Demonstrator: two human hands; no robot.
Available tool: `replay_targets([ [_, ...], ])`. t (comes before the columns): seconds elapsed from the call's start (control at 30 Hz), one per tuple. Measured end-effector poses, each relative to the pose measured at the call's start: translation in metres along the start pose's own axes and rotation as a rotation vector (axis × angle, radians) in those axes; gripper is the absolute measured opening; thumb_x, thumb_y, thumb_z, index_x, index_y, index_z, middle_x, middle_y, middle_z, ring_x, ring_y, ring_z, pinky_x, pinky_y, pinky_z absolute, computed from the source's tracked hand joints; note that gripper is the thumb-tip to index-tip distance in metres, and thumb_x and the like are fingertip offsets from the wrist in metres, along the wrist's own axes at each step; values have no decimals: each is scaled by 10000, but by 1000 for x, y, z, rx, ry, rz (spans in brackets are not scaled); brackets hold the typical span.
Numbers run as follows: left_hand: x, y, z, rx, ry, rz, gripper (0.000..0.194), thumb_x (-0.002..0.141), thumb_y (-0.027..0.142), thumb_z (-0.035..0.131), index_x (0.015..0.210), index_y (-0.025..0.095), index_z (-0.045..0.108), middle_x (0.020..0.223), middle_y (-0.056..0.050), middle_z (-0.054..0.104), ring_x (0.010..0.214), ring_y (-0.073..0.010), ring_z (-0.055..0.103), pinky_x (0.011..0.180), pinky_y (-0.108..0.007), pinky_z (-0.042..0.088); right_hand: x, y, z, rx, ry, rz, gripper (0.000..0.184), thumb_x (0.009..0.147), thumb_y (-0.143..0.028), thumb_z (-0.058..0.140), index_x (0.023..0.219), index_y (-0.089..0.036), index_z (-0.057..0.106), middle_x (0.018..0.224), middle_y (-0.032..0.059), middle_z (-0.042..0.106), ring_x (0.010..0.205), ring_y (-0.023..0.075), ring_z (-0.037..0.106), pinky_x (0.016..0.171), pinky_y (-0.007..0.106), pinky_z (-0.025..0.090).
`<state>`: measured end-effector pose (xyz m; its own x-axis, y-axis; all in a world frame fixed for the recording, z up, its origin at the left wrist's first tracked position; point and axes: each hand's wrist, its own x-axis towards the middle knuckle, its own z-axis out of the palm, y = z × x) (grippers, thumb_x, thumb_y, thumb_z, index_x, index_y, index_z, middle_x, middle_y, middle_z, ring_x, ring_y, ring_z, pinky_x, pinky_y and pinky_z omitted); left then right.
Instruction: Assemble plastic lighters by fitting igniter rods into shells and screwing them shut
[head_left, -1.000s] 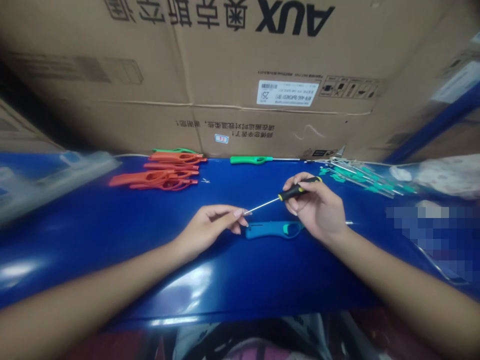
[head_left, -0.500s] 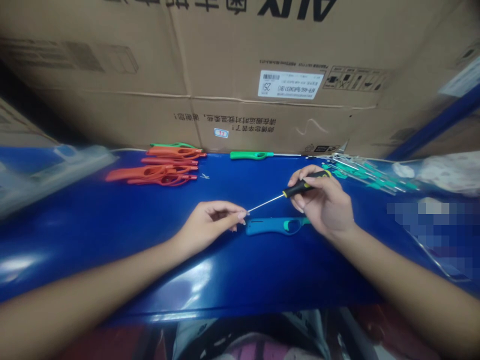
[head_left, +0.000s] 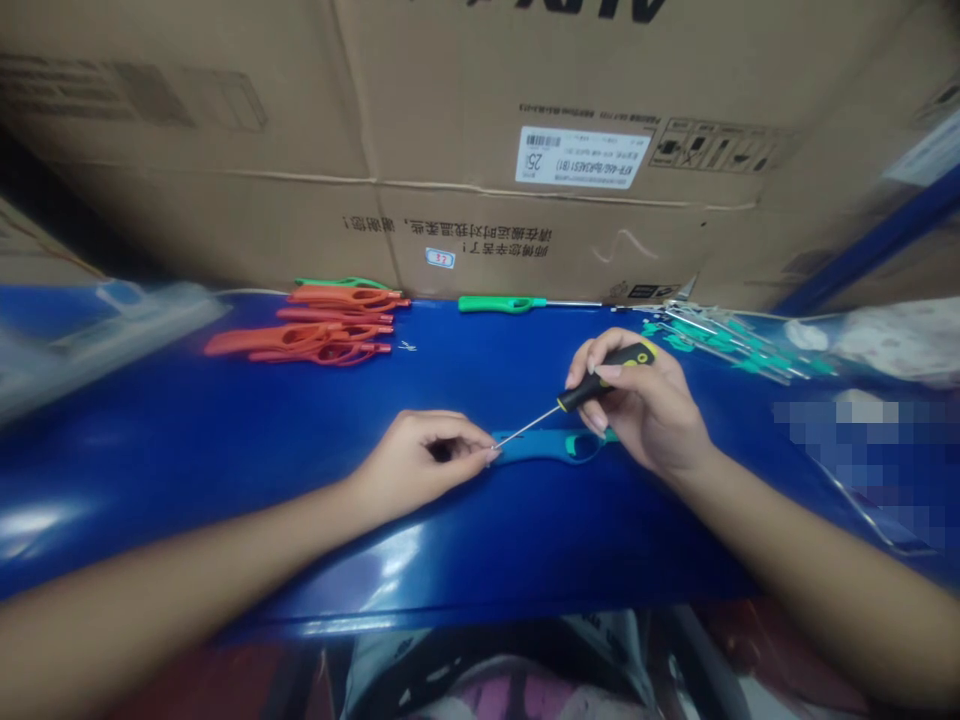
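Note:
My right hand (head_left: 645,410) is closed round the black and yellow handle of a small screwdriver (head_left: 600,375). Its thin metal shaft slants down and left to a tip beside the left end of a blue plastic lighter body (head_left: 551,447) that lies flat on the blue table (head_left: 225,450). My left hand (head_left: 424,462) is curled in a pinch at that tip, thumb and forefinger pressed together on something too small to make out. The right hand's lower fingers rest on the blue body's teal trigger.
A pile of orange plastic bodies (head_left: 315,325) lies at the back left. A green lighter (head_left: 502,304) rests by a big cardboard box (head_left: 480,150). Several green-tipped metal tubes (head_left: 727,335) are heaped at the back right. Clear plastic bags (head_left: 97,330) sit far left.
The screwdriver tip has dropped toward the blue body's left end. My left hand has curled tighter and come down with it. The right hand has moved slightly lower and left.

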<state>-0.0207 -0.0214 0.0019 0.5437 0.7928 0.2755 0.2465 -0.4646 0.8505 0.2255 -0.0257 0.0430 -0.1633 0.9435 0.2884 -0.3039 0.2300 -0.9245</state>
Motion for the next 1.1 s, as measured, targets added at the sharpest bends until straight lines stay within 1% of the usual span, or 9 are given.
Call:
replay_targets([
  [0.33,-1,0,0,42,-11,47,100,865,221,715,851,153,788,750,-38,736,605,-102,618,569,-198,477,1,1,-2,-10,1,-9,8,844,-171,620,838,-173,614,803,28,687,427,94,529,393,235,387],
  [0.5,-1,1,1,67,-24,77,109,873,222,699,842,159,781,753,-40,738,600,-103,619,569,-204,476,0,-1,-1,-51,-6,-9,41,837,-197,646,824,-176,614,792,22,692,419,90,528,389,230,390],
  [0.7,-4,2,1,108,-57,97,134,898,237,666,867,166,776,792,-50,742,632,-118,635,592,-224,490,-2,-6,1,-111,-56,-7,69,846,-210,669,825,-180,611,790,16,693,418,85,526,394,232,389],
  [0.83,-6,4,1,119,-98,106,132,904,216,655,879,160,773,782,-48,731,630,-114,633,581,-217,481,-4,-8,0,-140,-125,2,81,865,-214,671,836,-177,605,803,14,687,432,81,537,406,232,400],
  [0.9,-6,4,0,118,-118,115,131,908,211,653,889,158,771,789,-45,730,636,-110,635,593,-213,482,-5,-8,1,-162,-140,-2,84,883,-226,669,878,-185,596,812,11,688,433,79,542,408,232,416],
  [0.93,-6,5,0,116,-122,119,130,910,213,653,890,157,770,791,-44,729,634,-107,632,595,-211,481,-6,-7,2,-178,-134,-12,98,891,-234,670,929,-198,587,818,6,689,434,80,546,408,234,430],
  [0.97,-6,5,0,114,-126,122,130,912,217,654,892,157,768,790,-42,727,630,-103,626,594,-210,478,-7,-7,4,-196,-117,-30,150,895,-242,675,998,-217,569,826,0,689,434,83,548,406,236,446],
  [1.03,-6,6,0,106,-128,122,132,915,227,657,888,155,764,783,-38,720,622,-99,614,584,-207,470,-9,-6,9,-232,-73,-76,333,885,-249,703,1145,-273,496,849,-16,682,442,91,554,404,246,480],
  [1.1,-6,6,0,102,-128,119,130,916,233,658,884,158,760,776,-34,712,608,-96,595,569,-208,460,-12,-5,15,-264,-52,-120,508,864,-241,734,1246,-328,412,882,-21,671,475,105,574,410,258,513],
])
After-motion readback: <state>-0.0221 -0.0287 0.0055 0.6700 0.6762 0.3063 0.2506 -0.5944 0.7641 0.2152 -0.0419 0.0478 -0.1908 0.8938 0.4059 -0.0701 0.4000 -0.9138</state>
